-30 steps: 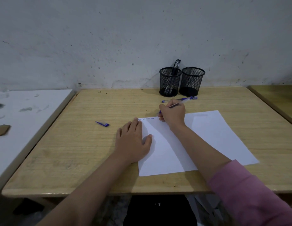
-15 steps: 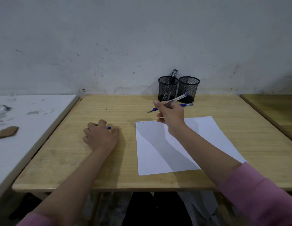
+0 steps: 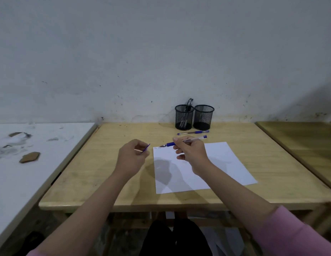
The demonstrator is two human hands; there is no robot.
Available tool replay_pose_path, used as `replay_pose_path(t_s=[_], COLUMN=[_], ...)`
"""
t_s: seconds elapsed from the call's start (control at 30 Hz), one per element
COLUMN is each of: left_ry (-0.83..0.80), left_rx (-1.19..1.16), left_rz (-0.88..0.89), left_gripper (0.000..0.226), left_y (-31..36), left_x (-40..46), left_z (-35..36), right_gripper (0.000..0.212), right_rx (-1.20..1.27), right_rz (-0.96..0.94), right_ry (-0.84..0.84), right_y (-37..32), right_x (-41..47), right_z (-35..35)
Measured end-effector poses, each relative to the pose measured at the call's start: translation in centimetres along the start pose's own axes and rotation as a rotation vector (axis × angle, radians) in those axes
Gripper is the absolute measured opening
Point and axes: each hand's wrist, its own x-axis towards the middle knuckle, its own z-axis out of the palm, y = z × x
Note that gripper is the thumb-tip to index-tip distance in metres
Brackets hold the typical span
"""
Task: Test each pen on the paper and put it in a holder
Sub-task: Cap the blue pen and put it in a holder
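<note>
So the pen point(image 3: 185, 141) being tested is up in the air, pinched in the right hand point(image 3: 193, 154) over the top left corner of the paper point(image 3: 225, 163), uncapped tip pointing left. Its blue cap point(image 3: 146, 148) is in the left hand point(image 3: 131, 157), held between curled fingers just left of the sheet, over bare wood. The tip and cap are close but not touching. There's a bit of small writing on the paper's top left corner, too tiny to read.

Behind that, a second blue pen point(image 3: 193, 132) lies flat on the wooden table point(image 3: 105, 172), between the paper and the two black mesh holders point(image 3: 194, 117). The holders stand side by side against the wall point(image 3: 161, 52). The left one has a couple of dark pens point(image 3: 188, 104) sticking out of it; whether the right one holds anything, I can't tell.

Off to the left is a white table point(image 3: 40, 172) with some brown scraps point(image 3: 29, 157) and smudges. Another wooden surface point(image 3: 299, 141) sits on the right.
</note>
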Motion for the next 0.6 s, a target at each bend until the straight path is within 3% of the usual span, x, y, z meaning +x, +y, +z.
replay_pose_path(t_s=[0.13,0.6], left_ry=[-0.104,-0.153], left_rx=[-0.058,-0.096], left_rz=[0.091,0.198], left_gripper=[0.012,0.024], left_y=[2.9,7.1], left_x=[-1.6,-3.6], left_z=[-0.3,-1.2], right_gripper=[0.012,0.017], right_rx=[0.024,0.052], right_rz=[-0.057,-0.203], right_ry=[-0.035,-0.077], right_y=[-1.6,-4.8], right_x=[-1.3,-3.3], right_z=[0.2,-1.4])
